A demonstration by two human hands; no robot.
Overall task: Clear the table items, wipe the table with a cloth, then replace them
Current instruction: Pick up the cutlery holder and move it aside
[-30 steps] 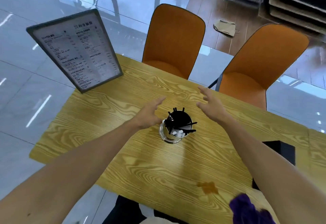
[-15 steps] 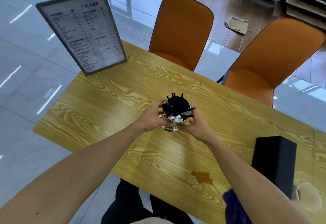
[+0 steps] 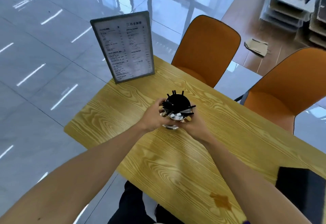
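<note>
A yellow wood-grain table [image 3: 238,146] fills the view, with two orange chairs [image 3: 206,50] at its far side. A framed menu stand [image 3: 123,47] stands upright at the far left corner, and a black box [image 3: 303,192] sits at the right edge. Mid-table, the left hand [image 3: 152,117] and right hand [image 3: 191,124] wrap their fingers around a glass jar [image 3: 177,113] of black stirrers and white packets. A brown spill [image 3: 221,201] stains the near surface.

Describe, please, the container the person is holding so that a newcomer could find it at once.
Start at the yellow wood-grain table and look to its middle, in front of the framed menu stand. There the left hand and right hand clasp a shiny metal cup full of black sticks and white packets. It is the table's only round, reflective item.
</note>
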